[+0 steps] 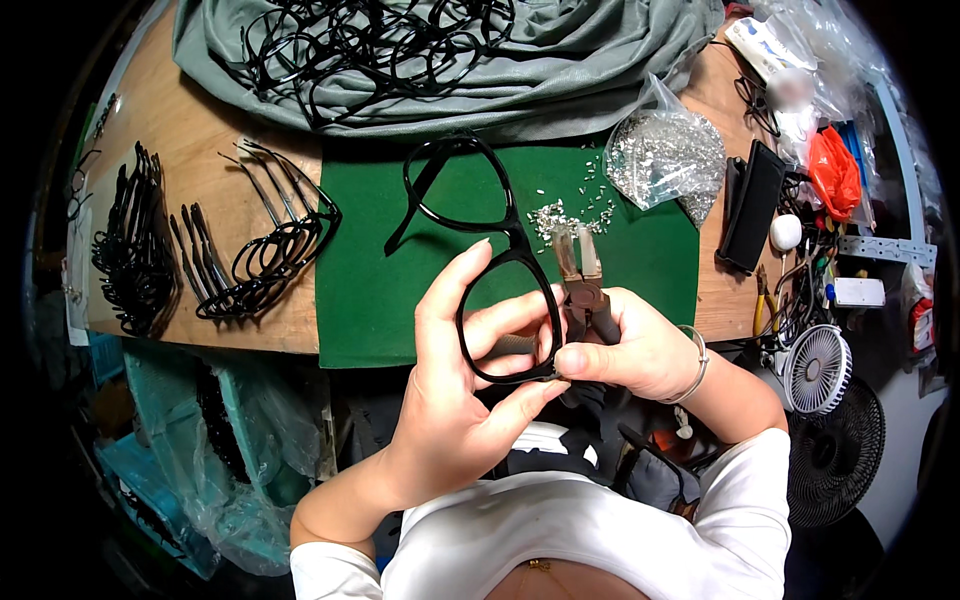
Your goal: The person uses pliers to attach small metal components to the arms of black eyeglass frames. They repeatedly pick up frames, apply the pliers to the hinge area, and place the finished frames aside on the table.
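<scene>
Two hands busy | left hand [450, 400] grips glossy black plastic spectacle frame [500, 270] above green mat's [360, 300] near edge | right hand [630, 350] clasps brown-handled pliers [585, 290] at frame's right hinge | squeeze crooked and you likely crack it.

Black glasses frame [505, 250] over a plain green mat [640, 290]; beside the mat, bare brown wood table [200, 140]. Grey cloth [560, 80] above the mat, clear bag [665, 150] of silver bits, orange bag [835, 170] far right.

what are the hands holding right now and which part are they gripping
The left hand holds a black glasses frame by the rim of one lens opening. The right hand grips pliers by the handles.
</scene>
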Demonstrator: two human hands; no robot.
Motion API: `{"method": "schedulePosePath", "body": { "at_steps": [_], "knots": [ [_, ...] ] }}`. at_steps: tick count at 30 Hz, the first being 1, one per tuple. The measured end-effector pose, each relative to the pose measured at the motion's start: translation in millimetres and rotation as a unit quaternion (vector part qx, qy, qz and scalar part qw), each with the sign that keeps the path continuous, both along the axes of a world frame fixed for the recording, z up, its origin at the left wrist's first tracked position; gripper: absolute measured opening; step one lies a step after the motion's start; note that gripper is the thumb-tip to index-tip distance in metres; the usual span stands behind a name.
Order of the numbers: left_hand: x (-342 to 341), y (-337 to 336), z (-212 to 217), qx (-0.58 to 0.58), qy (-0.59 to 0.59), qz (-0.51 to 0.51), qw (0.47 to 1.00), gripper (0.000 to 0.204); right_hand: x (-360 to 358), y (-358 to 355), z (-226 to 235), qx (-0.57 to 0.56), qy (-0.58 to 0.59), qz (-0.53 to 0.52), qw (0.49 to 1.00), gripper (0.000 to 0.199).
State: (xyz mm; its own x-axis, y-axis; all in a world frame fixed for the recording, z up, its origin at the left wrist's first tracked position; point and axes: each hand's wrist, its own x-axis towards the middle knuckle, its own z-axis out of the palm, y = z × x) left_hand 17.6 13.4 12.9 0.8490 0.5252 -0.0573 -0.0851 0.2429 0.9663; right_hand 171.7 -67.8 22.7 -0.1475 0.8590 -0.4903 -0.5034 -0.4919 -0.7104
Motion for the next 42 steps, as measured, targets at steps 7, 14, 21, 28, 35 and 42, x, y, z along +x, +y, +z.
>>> {"method": "schedulePosePath", "body": {
  "at_steps": [7,14,21,28,35,42],
  "knots": [
    [-4,0,-2,0.157,0.059,0.0,0.986,0.083,-2,0,0,0.012,-0.092,0.002,0.996,0.016],
    [-5,1,0,-0.007,0.034,0.003,0.999,0.083,-13,-2,-1,0.046,-0.095,-0.043,0.993,0.016],
    [-16,9,14,-0.093,0.031,0.036,0.995,0.091,11,-13,5,0.097,-0.258,0.095,0.956,0.025],
    [-17,10,19,-0.081,0.041,-0.021,0.996,0.083,10,-4,21,0.096,-0.264,0.304,0.91,0.031],
    [-14,6,13,-0.094,0.049,-0.03,0.994,0.083,-1,-8,15,0.11,-0.449,0.284,0.84,0.037],
    [-7,8,15,-0.107,0.096,-0.027,0.989,0.082,24,-8,7,0.069,-0.279,0.309,0.906,0.037]
  ]
}}
